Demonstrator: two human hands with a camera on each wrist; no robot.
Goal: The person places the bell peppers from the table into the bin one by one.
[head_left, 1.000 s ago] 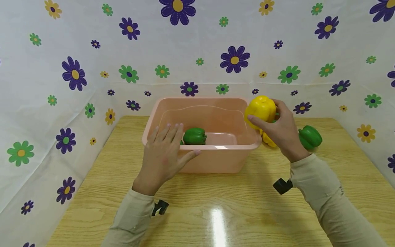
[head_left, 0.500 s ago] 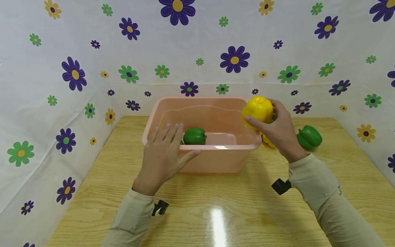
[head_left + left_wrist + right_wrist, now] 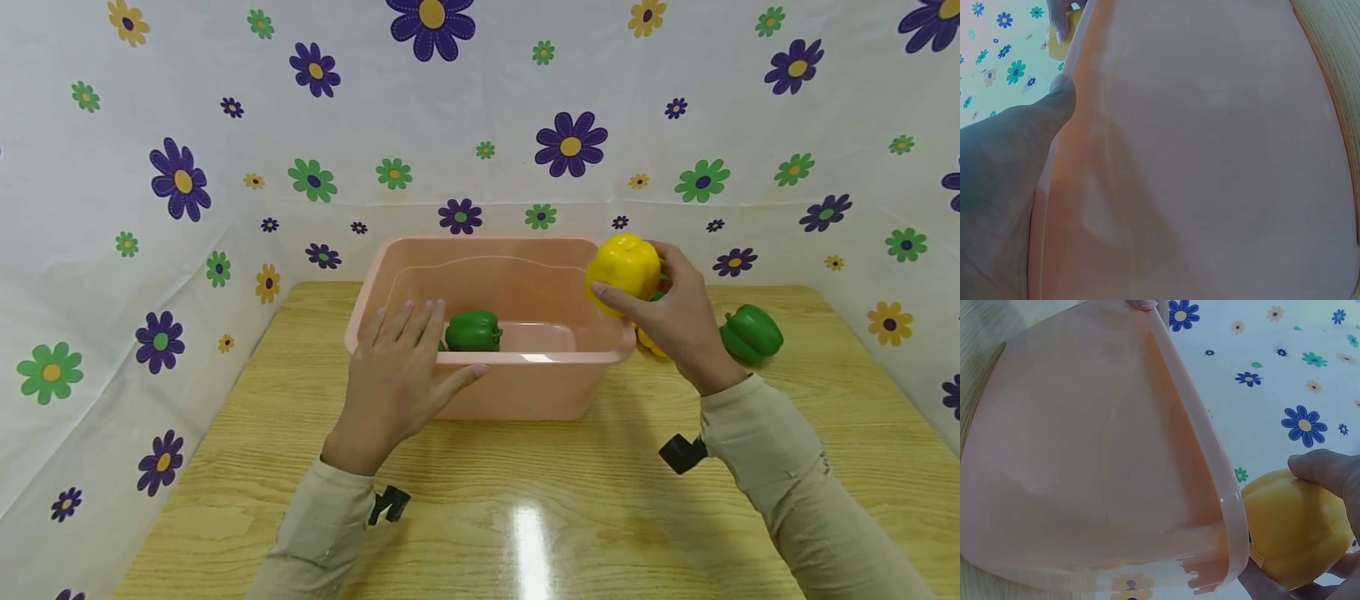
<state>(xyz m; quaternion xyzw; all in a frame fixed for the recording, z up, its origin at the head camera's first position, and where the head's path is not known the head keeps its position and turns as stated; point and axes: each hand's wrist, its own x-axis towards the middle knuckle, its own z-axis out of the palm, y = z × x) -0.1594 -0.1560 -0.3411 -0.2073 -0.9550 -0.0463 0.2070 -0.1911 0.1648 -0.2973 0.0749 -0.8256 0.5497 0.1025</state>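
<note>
A yellow bell pepper (image 3: 624, 271) is held by my right hand (image 3: 686, 325), above the right end of a pink plastic tub (image 3: 517, 392). The thumb lies on the pepper's near side. In the right wrist view this yellow pepper (image 3: 1297, 531) appears just past the tub's rim. My left hand (image 3: 393, 379) rests at the tub's near left rim, fingers straight and thumb spread along the front wall. Inside the tub lies a green bell pepper (image 3: 472, 331); a sliver of more green beside it is mostly hidden by the left hand.
Right of the tub, a second yellow pepper (image 3: 651, 342) and a bit of green are partly hidden behind the right hand. Another green bell pepper (image 3: 752, 333) lies farther right on the wooden table (image 3: 465, 500). A flower-patterned cloth (image 3: 480, 108) stands behind and at the sides.
My right hand has moved slightly left with the yellow bell pepper, bringing it farther over the tub's right rim. The left hand stays where it was.
</note>
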